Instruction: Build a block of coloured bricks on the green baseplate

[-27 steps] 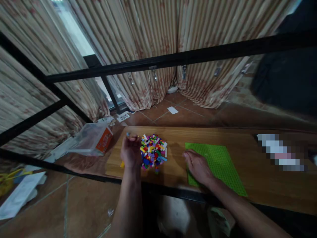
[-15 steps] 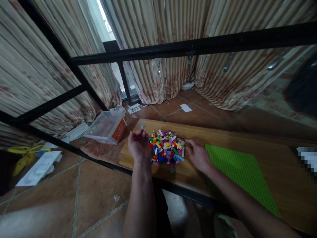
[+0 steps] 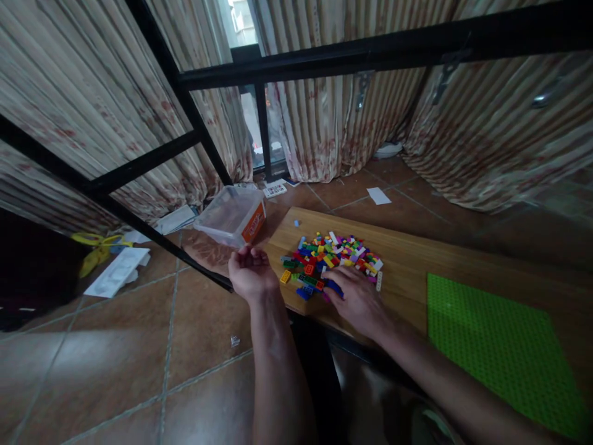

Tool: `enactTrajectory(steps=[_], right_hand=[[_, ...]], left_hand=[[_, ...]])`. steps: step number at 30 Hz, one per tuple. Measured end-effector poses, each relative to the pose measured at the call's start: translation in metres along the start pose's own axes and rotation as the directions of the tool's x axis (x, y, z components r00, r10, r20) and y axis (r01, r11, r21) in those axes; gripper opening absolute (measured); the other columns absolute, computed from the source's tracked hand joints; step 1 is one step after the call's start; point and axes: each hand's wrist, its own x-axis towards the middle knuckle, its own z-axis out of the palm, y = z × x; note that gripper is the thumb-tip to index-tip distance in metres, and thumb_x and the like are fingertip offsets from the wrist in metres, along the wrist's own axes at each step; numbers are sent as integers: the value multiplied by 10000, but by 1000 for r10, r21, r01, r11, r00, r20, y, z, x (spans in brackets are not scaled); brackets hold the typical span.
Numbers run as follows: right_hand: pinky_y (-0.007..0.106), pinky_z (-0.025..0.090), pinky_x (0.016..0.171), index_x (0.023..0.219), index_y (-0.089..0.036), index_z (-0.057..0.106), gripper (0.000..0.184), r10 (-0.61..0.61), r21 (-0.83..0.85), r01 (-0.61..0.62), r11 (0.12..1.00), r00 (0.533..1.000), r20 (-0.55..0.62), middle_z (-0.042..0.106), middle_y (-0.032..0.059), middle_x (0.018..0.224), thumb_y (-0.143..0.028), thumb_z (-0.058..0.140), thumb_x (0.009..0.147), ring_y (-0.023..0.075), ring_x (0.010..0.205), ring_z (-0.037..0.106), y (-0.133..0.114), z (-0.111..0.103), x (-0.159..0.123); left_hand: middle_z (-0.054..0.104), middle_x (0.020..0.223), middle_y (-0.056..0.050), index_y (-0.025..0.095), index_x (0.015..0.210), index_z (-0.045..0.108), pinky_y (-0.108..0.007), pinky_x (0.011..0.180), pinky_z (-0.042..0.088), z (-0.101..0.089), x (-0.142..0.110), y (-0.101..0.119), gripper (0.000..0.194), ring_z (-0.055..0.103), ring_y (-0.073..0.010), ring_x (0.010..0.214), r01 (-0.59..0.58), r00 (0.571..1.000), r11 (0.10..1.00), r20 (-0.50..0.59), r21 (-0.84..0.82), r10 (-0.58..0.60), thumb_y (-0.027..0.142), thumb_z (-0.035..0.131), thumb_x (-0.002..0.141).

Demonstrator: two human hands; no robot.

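A pile of colourful toy building bricks [image 3: 331,254] spreads over the wooden tabletop [image 3: 403,247]. My right hand [image 3: 354,296] reaches onto the near side of the pile. Its fingers and thumb are apart and touch the bricks, with dark blue bricks [image 3: 332,287] lying between them. Left of the pile, my left hand [image 3: 252,272] is held palm up with curled fingers; whatever they may hold is hidden. A small light blue brick [image 3: 297,223] lies alone near the far left corner. On the right lies a green studded baseplate [image 3: 495,346].
A clear plastic box [image 3: 227,216] with an orange label sits beyond the table's left end. Black metal bars [image 3: 301,69] cross in front of the curtains. Papers, white packaging [image 3: 113,275] and a yellow object [image 3: 95,250] lie on the tiled floor.
My right hand has moved left from the baseplate to the brick pile. My left hand stays palm up beside the pile. Several bricks are now spread further left. The view has turned left.
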Motion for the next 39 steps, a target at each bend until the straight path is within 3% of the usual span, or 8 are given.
enactTrajectory(steps=[9, 15, 17, 20, 22, 24, 30, 39], right_hand=[[422, 473, 807, 1045, -206, 678, 261, -71, -150, 82, 985, 994, 77, 692, 83, 970, -132, 564, 822, 270, 921, 568, -7, 34, 9], [406, 487, 865, 1047, -248, 680, 231, 187, 254, -163, 953, 980, -74, 705, 55, 1020, -224, 560, 850, 236, 967, 620, -6, 1, 5], [361, 519, 784, 1066, -237, 672, 256, 381, 517, -317, 795, 924, -19, 713, 51, 1022, -308, 592, 833, 211, 906, 647, 3, -19, -3], [304, 530, 664, 1006, -211, 693, 322, 577, 782, -455, 426, 803, 153, 724, 43, 936, -400, 694, 744, 172, 768, 659, 22, -53, -22], [289, 534, 654, 950, -206, 710, 333, 634, 852, -470, 229, 737, 236, 721, 37, 887, -405, 755, 686, 155, 736, 660, 33, -73, -37], [275, 538, 656, 902, -204, 718, 320, 669, 886, -449, 117, 695, 263, 717, 30, 847, -388, 791, 651, 144, 726, 661, 40, -86, -50], [246, 553, 655, 878, -197, 706, 318, 723, 919, -394, -5, 634, 276, 718, 14, 785, -363, 821, 633, 126, 713, 669, 52, -81, -75], [293, 559, 703, 843, -188, 740, 313, 762, 932, -340, -126, 569, 310, 740, 42, 835, -345, 847, 593, 149, 731, 676, 76, -79, -80]], left_hand=[[607, 652, 22, 171, 679, 506, -192, 592, 433, 1, -4, 2, 147, 541, -52, 518, 169, 985, 985, -30, -17, -169, 243, 471, 802], [650, 739, -13, 152, 722, 610, -197, 602, 426, 26, -31, -14, 159, 561, -65, 570, 223, 952, 938, 147, 266, -268, 293, 591, 793], [670, 792, -32, 149, 776, 669, -206, 606, 421, 37, -51, -24, 164, 578, -89, 625, 204, 876, 878, 320, 432, -361, 312, 650, 778], [676, 801, -33, 163, 808, 704, -226, 618, 417, 48, -86, -41, 187, 584, -133, 707, 136, 668, 780, 525, 610, -527, 344, 715, 759], [671, 793, -29, 169, 847, 708, -231, 602, 406, 51, -108, -54, 238, 575, -142, 713, 124, 540, 733, 574, 669, -615, 388, 727, 756], [656, 752, -24, 167, 885, 701, -232, 572, 389, 51, -127, -67, 288, 563, -137, 674, 129, 473, 685, 563, 717, -678, 424, 722, 758], [575, 597, 9, 167, 695, 636, -245, 539, 384, 40, -155, -106, 237, 508, -115, 549, 59, 473, 636, 539, 770, -697, 387, 692, 766], [633, 694, -11, 164, 899, 629, -265, 595, 481, 40, -157, -125, 202, 587, -132, 596, 96, 471, 534, 435, 840, -768, 262, 670, 728]])
